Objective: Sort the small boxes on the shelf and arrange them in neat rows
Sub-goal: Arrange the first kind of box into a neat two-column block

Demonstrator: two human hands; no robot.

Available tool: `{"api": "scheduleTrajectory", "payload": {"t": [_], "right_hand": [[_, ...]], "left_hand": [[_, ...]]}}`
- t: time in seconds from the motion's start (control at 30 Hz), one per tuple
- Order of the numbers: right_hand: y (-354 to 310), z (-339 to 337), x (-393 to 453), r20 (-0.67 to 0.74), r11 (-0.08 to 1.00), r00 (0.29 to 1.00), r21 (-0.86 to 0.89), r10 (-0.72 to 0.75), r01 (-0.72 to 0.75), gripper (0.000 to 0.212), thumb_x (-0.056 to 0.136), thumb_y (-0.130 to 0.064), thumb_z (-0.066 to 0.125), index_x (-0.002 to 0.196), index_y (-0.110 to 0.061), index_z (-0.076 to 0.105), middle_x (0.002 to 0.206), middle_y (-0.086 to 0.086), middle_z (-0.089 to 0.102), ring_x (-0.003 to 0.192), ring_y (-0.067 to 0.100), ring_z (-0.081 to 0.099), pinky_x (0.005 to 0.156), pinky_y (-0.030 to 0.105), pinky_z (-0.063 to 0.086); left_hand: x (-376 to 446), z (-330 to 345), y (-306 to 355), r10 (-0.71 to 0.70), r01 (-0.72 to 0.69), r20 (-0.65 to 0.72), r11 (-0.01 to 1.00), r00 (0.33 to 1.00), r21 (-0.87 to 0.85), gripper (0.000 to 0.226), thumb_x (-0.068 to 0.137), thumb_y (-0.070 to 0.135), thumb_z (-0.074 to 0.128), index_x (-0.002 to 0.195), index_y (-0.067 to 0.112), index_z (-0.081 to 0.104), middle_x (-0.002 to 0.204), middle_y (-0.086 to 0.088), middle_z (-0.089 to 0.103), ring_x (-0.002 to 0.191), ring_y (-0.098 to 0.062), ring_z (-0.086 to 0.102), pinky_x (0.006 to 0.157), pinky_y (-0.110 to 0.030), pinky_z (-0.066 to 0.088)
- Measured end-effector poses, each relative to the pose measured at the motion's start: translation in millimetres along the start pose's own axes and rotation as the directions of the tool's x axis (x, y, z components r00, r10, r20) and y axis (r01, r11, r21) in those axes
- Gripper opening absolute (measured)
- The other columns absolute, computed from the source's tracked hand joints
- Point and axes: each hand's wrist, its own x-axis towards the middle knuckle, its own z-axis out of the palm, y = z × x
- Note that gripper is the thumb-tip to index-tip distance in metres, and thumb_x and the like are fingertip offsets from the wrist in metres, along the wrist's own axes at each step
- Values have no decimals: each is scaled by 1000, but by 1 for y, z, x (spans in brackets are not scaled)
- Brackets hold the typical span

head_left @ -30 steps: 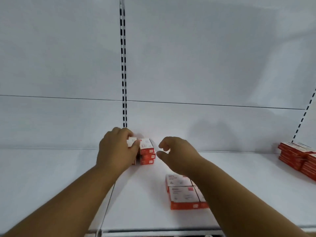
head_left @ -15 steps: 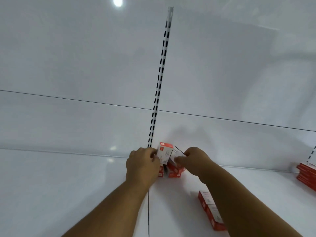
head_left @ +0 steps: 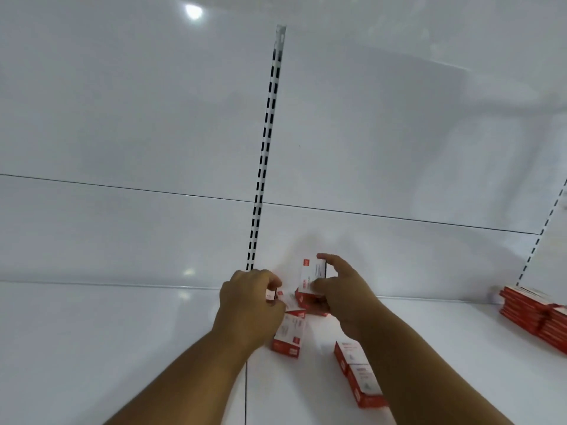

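Right grip (head_left: 329,289), box (head_left: 313,276) now higher

Glossy smooth white shelf (head_left: 122,348), glossy back panel (head_left: 122,118), printed cardboard-looking boxes (head_left: 288,335), slotted metal upright (head_left: 267,142)

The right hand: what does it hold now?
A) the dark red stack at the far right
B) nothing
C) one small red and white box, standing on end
C: the right hand pinches an upright small box between thumb and fingers, above the other boxes.
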Motion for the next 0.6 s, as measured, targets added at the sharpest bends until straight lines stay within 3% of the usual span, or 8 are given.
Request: {"api": "scheduleTrajectory", "payload": {"t": [0.07, 0.13, 0.23, 0.3, 0.4, 0.53, 0.57, 0.6], "right_hand": [[-3, -13, -4, -51, 999, 999, 40, -18, 20, 41, 88, 7, 61, 116, -23, 57, 107, 18, 67, 81, 31, 74, 67, 39, 61], [-4, -24, -7, -125, 999, 992, -15, -36, 34, 26, 89, -1, 65, 107, -19, 56, 102, 15, 70, 83, 26, 73, 65, 35, 59], [-2, -36, -12, -185, 996, 981, -78, -63, 49, 20, 90, -9, 67, 103, -14, 53, 100, 14, 70, 82, 23, 71, 67, 32, 59], [1, -42, -15, -170, 996, 982, -38, -85, 79, 24, 91, -6, 65, 109, -17, 52, 100, 14, 69, 85, 25, 70, 67, 29, 59], [6, -54, -19, -134, 991, 982, 15, -132, 135, 35, 91, 3, 58, 116, -22, 56, 104, 15, 68, 93, 29, 70, 80, 36, 61], [12, -72, -28, -77, 962, 994, 255, -77, 94, 22, 90, 8, 57, 106, -6, 59, 106, 23, 66, 101, 37, 67, 81, 40, 58], [13, -78, -30, -69, 955, 996, 285, -61, 79, 21, 88, 9, 59, 104, -6, 59, 105, 22, 68, 100, 36, 67, 79, 39, 58], [14, -83, -32, -62, 952, 997, 297, -54, 70, 22, 87, 8, 61, 103, -6, 60, 104, 22, 69, 98, 34, 67, 76, 37, 56]], "left_hand": [[-10, -4, 6, 112, -123, 134, 989, 985, 80, 28, 82, 50, 66, 105, 34, 63, 100, 18, 56, 102, -9, 52, 90, -26, 48], [-21, -4, 16, 150, -214, 291, 956, 945, 203, 47, 80, 65, 60, 115, 34, 60, 112, 14, 55, 104, -12, 52, 87, -26, 45], [-26, 2, 19, 173, -255, 319, 937, 932, 238, 45, 81, 59, 61, 118, 33, 54, 117, 11, 48, 105, -15, 54, 81, -25, 43], [-24, 2, 18, 221, -253, 256, 962, 941, 101, 35, 81, 46, 66, 110, 33, 53, 108, 15, 44, 98, -12, 55, 75, -22, 44], [-20, 2, 15, 250, -232, 134, 963, 959, -135, 45, 78, 20, 73, 113, 36, 50, 111, 19, 42, 104, 0, 52, 77, -15, 52], [-22, 0, 27, 77, -36, 95, 928, 992, -371, 56, 80, 10, 78, 120, 39, 50, 115, 23, 52, 101, 8, 56, 71, -7, 50], [-21, 2, 30, 11, 47, 120, 883, 993, -466, 56, 80, 9, 79, 121, 36, 53, 115, 21, 57, 98, 4, 60, 70, -9, 51], [-19, 4, 33, -60, 158, 175, 767, 983, -622, 54, 80, 4, 78, 122, 30, 56, 113, 14, 64, 94, -1, 65, 69, -13, 53]]}}
